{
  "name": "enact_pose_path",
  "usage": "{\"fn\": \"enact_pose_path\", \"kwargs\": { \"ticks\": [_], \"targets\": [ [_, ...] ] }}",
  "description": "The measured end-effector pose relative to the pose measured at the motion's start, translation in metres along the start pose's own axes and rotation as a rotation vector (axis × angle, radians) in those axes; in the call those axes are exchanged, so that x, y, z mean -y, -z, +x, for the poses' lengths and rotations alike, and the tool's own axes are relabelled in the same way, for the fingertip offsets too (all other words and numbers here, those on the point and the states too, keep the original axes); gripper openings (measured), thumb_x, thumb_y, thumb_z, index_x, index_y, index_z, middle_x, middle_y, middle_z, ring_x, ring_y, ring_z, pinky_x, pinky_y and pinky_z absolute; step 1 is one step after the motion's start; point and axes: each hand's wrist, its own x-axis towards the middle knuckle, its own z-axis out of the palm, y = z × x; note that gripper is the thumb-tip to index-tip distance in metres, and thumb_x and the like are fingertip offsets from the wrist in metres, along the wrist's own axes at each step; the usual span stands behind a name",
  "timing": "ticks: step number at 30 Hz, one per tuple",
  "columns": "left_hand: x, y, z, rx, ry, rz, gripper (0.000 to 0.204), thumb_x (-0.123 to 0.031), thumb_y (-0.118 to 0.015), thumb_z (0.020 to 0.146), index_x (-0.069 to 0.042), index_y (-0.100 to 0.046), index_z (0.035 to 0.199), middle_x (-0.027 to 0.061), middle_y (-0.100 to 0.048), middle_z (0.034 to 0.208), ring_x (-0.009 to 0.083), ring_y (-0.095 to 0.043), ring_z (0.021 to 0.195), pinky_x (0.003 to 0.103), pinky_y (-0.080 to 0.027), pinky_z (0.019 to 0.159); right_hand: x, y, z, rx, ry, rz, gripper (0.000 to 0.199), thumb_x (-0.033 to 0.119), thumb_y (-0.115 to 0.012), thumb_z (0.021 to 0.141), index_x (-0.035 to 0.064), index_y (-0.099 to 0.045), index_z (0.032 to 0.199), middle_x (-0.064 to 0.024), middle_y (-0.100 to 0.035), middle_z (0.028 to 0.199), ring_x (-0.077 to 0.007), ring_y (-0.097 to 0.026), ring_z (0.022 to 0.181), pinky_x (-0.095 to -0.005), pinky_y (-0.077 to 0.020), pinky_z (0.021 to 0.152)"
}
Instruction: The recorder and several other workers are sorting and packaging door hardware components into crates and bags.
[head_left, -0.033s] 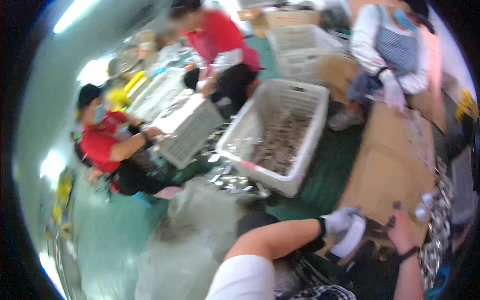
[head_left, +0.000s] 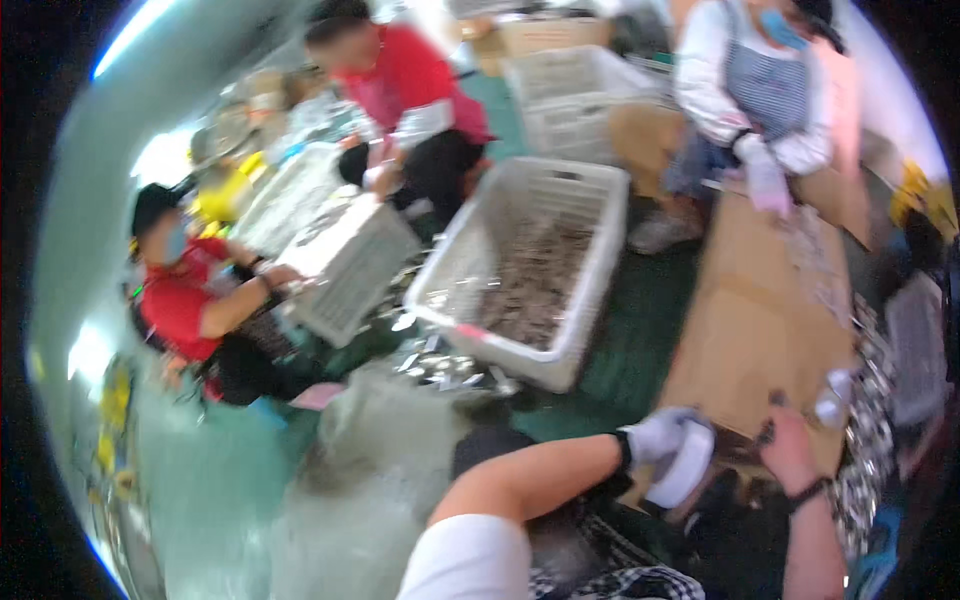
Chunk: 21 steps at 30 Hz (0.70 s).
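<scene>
My left hand (head_left: 660,436), in a whitish glove, is closed round a curved white band-like piece (head_left: 684,468); its exact kind is unclear. To the right, my bare right hand (head_left: 788,448) is closed with a small dark piece (head_left: 776,400) sticking up from its fingers; blur hides what it is. Both hands are over the near end of a large flat cardboard sheet (head_left: 765,300). A small white roll-like thing (head_left: 832,398) stands on the cardboard beyond my right hand.
Shiny metal pieces (head_left: 868,430) lie in a heap along the cardboard's right edge. A white plastic crate (head_left: 592,330) of small brownish pieces stands left of it, with more shiny pieces (head_left: 450,362) on the floor. Two people in red work at another crate (head_left: 375,262); a third sits at the cardboard's far end.
The whole view has shifted slightly, so everything appears a little further left. My hands keep nearly the same pose over the cardboard.
</scene>
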Motion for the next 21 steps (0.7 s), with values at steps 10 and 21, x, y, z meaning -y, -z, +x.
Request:
{"fn": "enact_pose_path", "kwargs": {
  "ticks": [10, 21],
  "targets": [
    [-0.026, 0.005, -0.005, 0.108, 0.119, -0.051, 0.024, 0.004, -0.048, 0.084, 0.002, -0.060, 0.105, 0.0115, -0.064, 0.104, 0.0179, -0.059, 0.096, 0.028, -0.046, 0.088, 0.019, 0.014, 0.015, 0.052, -0.024, 0.096, 0.024, 0.002, -0.061, 0.066, 0.0060, -0.055, 0.089, -0.0147, -0.056, 0.094, -0.0353, -0.052, 0.094, -0.0431, -0.0430, 0.081],
    [-0.010, 0.023, -0.008, -0.034, 0.346, -0.389, 0.029, -0.017, -0.039, 0.092, 0.004, -0.055, 0.102, 0.0195, -0.060, 0.101, 0.0295, -0.060, 0.091, 0.042, -0.049, 0.087, 0.018, -0.007, 0.007, -0.050, 0.031, 0.113, 0.027, 0.006, -0.061, 0.068, 0.0046, -0.055, 0.094, -0.0150, -0.055, 0.094, -0.0344, -0.052, 0.096, -0.0429, -0.0446, 0.079]
  ]
}}
